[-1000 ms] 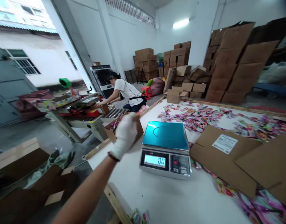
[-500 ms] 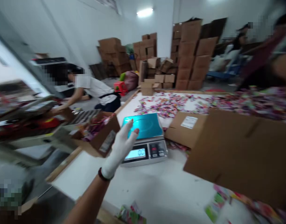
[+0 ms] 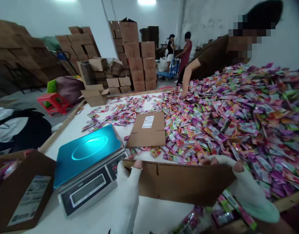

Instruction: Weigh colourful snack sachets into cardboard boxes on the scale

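Observation:
A folded brown cardboard box (image 3: 181,182) is held between my two hands above the white table, seen nearly edge-on. My left hand (image 3: 129,182), in a white glove with bare fingertips, grips its left end. At its right end, my right hand (image 3: 244,182) grips in the same kind of glove. Left of my left hand stands a scale (image 3: 88,191) with a shiny blue plate (image 3: 88,146) and nothing on it. Beyond the held cardboard, a flat carton with a white label (image 3: 146,135) lies on the table.
Many small colourful packets (image 3: 212,120) are heaped across the right side. A filled carton (image 3: 24,195) is at the lower left. A co-worker's arm (image 3: 188,76) reaches into the heap. A small open box (image 3: 94,96) sits at the table's far edge.
The view has swung right. My left hand has moved from over the scale to the cardboard, which now stands tilted up between both hands. My right hand's grip has come into clear view.

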Motion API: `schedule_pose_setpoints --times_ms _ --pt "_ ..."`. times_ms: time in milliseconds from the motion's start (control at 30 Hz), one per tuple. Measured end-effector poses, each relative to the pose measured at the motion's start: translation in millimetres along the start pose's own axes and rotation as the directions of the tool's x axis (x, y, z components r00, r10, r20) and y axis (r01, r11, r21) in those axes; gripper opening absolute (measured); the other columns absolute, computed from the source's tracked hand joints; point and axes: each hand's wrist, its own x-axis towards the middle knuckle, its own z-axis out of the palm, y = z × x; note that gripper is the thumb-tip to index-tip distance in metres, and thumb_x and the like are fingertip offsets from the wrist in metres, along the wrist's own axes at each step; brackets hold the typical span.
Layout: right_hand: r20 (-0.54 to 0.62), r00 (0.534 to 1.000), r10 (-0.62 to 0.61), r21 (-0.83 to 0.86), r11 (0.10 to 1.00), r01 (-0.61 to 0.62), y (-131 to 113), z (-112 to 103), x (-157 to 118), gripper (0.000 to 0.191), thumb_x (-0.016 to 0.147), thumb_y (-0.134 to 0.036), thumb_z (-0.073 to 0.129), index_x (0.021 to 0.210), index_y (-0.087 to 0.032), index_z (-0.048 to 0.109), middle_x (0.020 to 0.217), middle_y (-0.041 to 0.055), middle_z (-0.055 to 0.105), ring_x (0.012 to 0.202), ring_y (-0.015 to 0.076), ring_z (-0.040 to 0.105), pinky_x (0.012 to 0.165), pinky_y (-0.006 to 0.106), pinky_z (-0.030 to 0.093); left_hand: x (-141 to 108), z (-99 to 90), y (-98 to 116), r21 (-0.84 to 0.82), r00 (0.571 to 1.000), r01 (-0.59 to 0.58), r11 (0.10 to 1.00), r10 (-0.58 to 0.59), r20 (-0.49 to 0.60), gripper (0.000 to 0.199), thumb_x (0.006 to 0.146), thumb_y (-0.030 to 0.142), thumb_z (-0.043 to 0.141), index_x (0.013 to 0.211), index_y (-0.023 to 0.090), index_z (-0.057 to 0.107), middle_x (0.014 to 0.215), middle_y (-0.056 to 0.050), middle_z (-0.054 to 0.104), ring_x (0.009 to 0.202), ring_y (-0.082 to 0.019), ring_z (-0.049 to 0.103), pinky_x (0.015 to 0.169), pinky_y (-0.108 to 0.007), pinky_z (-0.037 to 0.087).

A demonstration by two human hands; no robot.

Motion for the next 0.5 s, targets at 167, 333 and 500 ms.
schedule_pose_setpoints --times_ms 167,333,500 --pt "-0.127 0.969 0.213 0.268 0.948 -0.173 -26 4 12 0.049 0.077 -0.07 0.077 0.092 -0.022 0.076 0.102 0.0098 0.079 0.103 0.0325 0.071 0.094 0.043 0.053 -18 0.5 9 -0.035 0.999 -0.02 0.999 0.021 0.05 0.067 0.068 0.057 0.09 0.118 0.022 0.06 0.117 -0.007 0.069 0.106 -0.025 0.064 0.092 -0.036 0.047" --pt "-0.168 0.949 0.266 0.252 0.943 -0.219 -47 9 17 0.053 0.078 -0.07 0.079 0.106 -0.025 0.076 0.107 0.0056 0.077 0.099 0.0271 0.07 0.084 0.035 0.057 -51 -6.8 26 -0.067 0.96 -0.203 0.977 0.212 0.181 0.064 0.072 0.062 0.086 0.12 0.028 0.059 0.147 -0.01 0.061 0.138 -0.035 0.056 0.113 -0.048 0.048" --pt "-0.054 0.991 -0.126 0.137 0.982 0.133 -41 21 5 0.066 0.094 -0.08 0.056 0.13 -0.026 0.07 0.147 0.0135 0.067 0.14 0.0351 0.061 0.116 0.05 0.05 -51 -24.3 29 0.075 0.913 -0.242 0.967 0.201 0.354 0.078 0.068 0.083 0.074 0.124 0.029 0.065 0.139 -0.011 0.068 0.133 -0.046 0.061 0.111 -0.061 0.054"
